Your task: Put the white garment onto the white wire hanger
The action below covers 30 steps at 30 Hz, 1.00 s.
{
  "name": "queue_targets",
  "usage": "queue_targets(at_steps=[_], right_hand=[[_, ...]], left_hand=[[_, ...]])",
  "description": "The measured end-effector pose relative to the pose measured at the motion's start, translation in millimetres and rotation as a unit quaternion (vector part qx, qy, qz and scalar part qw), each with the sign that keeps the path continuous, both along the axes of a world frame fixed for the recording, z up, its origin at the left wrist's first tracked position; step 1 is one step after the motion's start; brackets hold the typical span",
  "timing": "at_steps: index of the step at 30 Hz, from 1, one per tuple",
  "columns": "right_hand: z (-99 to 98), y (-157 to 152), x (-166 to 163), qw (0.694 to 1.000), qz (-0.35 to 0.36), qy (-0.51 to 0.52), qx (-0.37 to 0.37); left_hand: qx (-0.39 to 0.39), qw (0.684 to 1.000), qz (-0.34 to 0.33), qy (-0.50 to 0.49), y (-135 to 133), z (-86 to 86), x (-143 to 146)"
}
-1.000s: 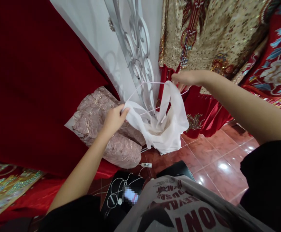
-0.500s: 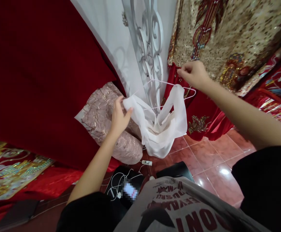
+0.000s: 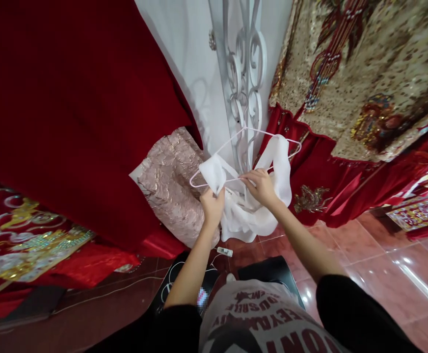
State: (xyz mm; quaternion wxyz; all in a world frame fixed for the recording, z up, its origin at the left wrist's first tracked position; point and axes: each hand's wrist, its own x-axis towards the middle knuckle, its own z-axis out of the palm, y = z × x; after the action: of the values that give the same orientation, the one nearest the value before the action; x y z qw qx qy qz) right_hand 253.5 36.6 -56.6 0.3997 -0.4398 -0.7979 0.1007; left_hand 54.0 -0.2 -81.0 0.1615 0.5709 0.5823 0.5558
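Note:
A thin white wire hanger [image 3: 255, 133] hangs in front of a white ornate metal grille [image 3: 244, 73]. A sheer white garment [image 3: 276, 162] is draped over the hanger by its straps and sags below it. My left hand [image 3: 211, 205] is closed on the garment's left strap near the hanger's left end. My right hand [image 3: 259, 185] pinches the hanger's lower bar and the cloth at the middle.
A large dark red velvet cloth [image 3: 70, 108] hangs at the left. A pink embossed fabric bundle [image 3: 170, 181] lies below it. Gold and red embroidered garments [image 3: 361, 88] hang at the right. A dark case with white cables [image 3: 177, 284] sits on the red tiled floor [image 3: 364, 255].
My right hand left the hanger's hook and came down to the lower bar at the middle. My left hand stayed on the left strap. The view shifted to the left.

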Motion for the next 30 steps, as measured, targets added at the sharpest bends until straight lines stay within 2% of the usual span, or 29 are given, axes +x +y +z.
queue_targets(at_steps=[3, 6, 10, 12, 17, 20, 22, 25, 28, 30], right_hand=[[-4.3, -13.2, -9.9, 0.998, -0.03, 0.05, 0.005], [-4.9, -17.8, -20.5, 0.997, -0.052, 0.062, -0.004], [-6.2, -12.7, -22.6, 0.996, -0.064, 0.056, -0.001], [-6.4, -11.7, -20.3, 0.996, -0.07, 0.049, -0.003], [-5.2, -17.1, -18.2, 0.996, -0.081, 0.027, -0.027], [-5.2, -20.2, -18.2, 0.996, -0.081, 0.034, -0.025], [-4.6, -21.3, -18.6, 0.996, -0.076, 0.044, -0.019], [-1.4, -22.2, -21.9, 0.996, -0.058, 0.056, -0.025], [3.3, -22.6, -26.8, 0.997, -0.03, 0.06, -0.037], [4.6, -22.3, -27.7, 0.997, -0.03, 0.056, -0.035]], left_hand=[[-0.039, 0.996, 0.018, 0.081, -17.1, 26.4, -18.1], [-0.068, 0.997, -0.003, 0.044, -26.1, 36.5, -30.0], [-0.073, 0.991, -0.049, -0.106, -15.3, 31.9, -32.9], [-0.072, 0.985, -0.061, -0.145, -6.9, 27.9, -29.4], [-0.053, 0.986, -0.055, -0.147, -2.9, 23.1, -9.0], [-0.042, 0.984, -0.035, -0.169, -9.8, 29.1, 2.9], [-0.072, 0.975, -0.065, -0.198, -13.0, 40.6, 4.1], [-0.126, 0.956, -0.157, -0.212, -8.9, 69.8, -10.2], [-0.1, 0.947, -0.191, -0.237, 6.1, 102.0, -40.0], [-0.063, 0.932, -0.186, -0.305, 15.8, 115.5, -60.3]])
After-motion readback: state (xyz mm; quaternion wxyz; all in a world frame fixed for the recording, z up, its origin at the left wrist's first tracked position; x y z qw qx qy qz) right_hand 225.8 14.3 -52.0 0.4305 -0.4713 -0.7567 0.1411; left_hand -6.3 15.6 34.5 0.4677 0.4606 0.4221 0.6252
